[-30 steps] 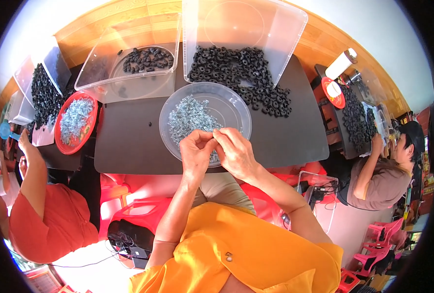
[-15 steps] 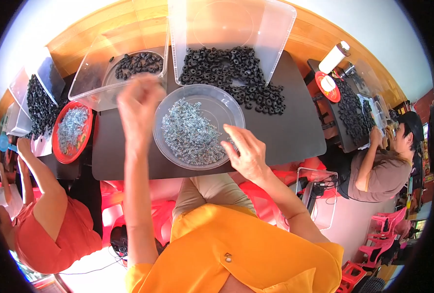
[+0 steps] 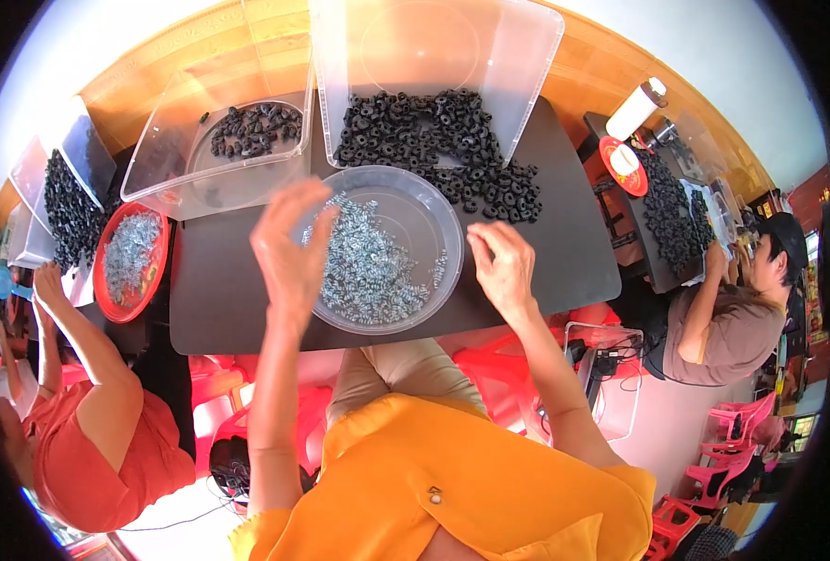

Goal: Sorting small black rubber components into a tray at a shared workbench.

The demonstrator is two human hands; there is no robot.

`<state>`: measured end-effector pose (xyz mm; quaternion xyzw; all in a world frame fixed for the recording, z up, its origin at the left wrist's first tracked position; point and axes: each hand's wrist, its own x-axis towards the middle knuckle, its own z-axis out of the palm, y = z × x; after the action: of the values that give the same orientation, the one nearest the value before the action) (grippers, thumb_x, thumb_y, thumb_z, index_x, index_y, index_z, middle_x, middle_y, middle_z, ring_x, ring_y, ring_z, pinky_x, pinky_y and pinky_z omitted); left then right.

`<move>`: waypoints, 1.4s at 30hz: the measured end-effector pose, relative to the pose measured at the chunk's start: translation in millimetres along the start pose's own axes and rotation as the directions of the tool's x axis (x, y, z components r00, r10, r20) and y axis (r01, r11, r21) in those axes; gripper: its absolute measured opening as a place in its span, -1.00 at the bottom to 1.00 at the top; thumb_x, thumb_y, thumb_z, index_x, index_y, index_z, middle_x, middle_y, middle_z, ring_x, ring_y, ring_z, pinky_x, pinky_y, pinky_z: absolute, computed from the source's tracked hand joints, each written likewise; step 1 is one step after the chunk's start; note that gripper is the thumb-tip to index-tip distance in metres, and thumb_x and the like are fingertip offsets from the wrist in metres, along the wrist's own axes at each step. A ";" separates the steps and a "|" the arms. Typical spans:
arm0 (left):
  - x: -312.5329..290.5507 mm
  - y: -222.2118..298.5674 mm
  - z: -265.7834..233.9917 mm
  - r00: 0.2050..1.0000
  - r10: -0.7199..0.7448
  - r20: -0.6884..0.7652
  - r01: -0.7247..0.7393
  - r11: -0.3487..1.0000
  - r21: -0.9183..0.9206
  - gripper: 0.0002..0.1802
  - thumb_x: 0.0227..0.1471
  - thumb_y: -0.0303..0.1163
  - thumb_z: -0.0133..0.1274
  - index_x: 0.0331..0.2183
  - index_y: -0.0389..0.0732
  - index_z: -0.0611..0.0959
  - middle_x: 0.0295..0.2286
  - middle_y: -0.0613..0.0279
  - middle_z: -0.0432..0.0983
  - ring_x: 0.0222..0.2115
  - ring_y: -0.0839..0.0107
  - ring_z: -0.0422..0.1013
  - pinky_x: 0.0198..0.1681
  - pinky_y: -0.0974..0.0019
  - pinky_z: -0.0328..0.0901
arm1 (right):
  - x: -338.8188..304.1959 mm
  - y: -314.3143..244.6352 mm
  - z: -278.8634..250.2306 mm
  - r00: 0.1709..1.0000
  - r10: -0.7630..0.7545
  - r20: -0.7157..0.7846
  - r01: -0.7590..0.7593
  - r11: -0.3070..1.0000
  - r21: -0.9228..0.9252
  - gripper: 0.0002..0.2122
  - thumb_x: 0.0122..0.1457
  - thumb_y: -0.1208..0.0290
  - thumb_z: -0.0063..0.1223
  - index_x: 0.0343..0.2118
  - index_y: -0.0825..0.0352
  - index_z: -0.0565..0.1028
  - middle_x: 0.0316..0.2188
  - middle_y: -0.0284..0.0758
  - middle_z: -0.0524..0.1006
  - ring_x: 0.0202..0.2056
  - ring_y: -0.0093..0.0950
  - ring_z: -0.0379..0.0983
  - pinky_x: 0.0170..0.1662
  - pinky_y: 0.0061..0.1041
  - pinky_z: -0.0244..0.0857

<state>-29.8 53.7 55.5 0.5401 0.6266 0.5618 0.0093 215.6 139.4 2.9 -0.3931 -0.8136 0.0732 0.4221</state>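
Observation:
A round clear plastic basin (image 3: 450, 215) sits near the table's front edge, holding a heap of small silvery coil springs (image 3: 366, 262). My left hand (image 3: 289, 248) hovers at the basin's left rim, thumb and fingers apart, with nothing visible between them. Just off the right rim is my right hand (image 3: 506, 266); its thumb and fingertips are pinched together, and whatever they may hold is too small to make out. Behind the basin, small black ring-shaped parts (image 3: 415, 131) spill out of a tipped clear bin (image 3: 532, 70) onto the dark table (image 3: 565, 252).
At the back left, an open clear container (image 3: 163, 178) holds several black pieces (image 3: 256, 129). A red tray (image 3: 108, 280) of springs is beside a co-worker in red (image 3: 107, 449). Another person (image 3: 723, 327) handles black parts at a table on the right.
My left hand has come away from the left container, down and right to the basin's rim, its fingers spreading. My right hand has moved right, off the basin, and its fingers have closed.

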 end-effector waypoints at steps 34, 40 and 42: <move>-74.5 11.5 33.4 0.820 -0.434 0.373 0.569 0.550 -0.611 -0.76 -0.14 -0.68 0.10 -0.31 -0.32 0.60 -0.37 0.26 0.49 -0.35 0.55 0.44 -0.28 0.53 0.34 | 29.4 -43.4 12.1 0.685 -0.058 0.727 -0.634 0.445 0.633 -0.92 0.03 0.57 0.08 -0.41 0.38 0.43 -0.50 -0.44 0.45 -0.47 -0.70 0.37 -0.37 -0.69 0.32; -85.0 -0.5 20.9 0.837 -0.457 0.303 0.537 0.573 -0.619 -0.79 -0.15 -0.72 0.09 -0.36 -0.30 0.59 -0.39 0.30 0.44 -0.37 0.53 0.45 -0.32 0.55 0.33 | 42.8 -28.3 38.8 0.830 0.068 0.553 -0.366 0.815 0.449 -0.93 0.03 0.60 0.04 -0.40 0.41 0.50 -0.51 -0.39 0.49 -0.52 -0.67 0.40 -0.44 -0.67 0.28; -83.6 0.2 14.3 0.827 -0.494 0.268 0.523 0.503 -0.688 -0.81 -0.13 -0.74 0.04 -0.38 -0.33 0.57 -0.39 0.27 0.42 -0.37 0.47 0.47 -0.32 0.52 0.34 | 45.2 -15.5 53.1 0.842 0.040 0.538 -0.271 0.893 0.359 -0.91 0.00 0.62 0.05 -0.39 0.41 0.51 -0.51 -0.35 0.49 -0.53 -0.62 0.41 -0.43 -0.64 0.29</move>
<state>14.0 6.2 0.5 0.2908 0.4750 0.7268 0.4020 152.0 171.9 4.7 -0.3246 -0.8258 0.3843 0.2551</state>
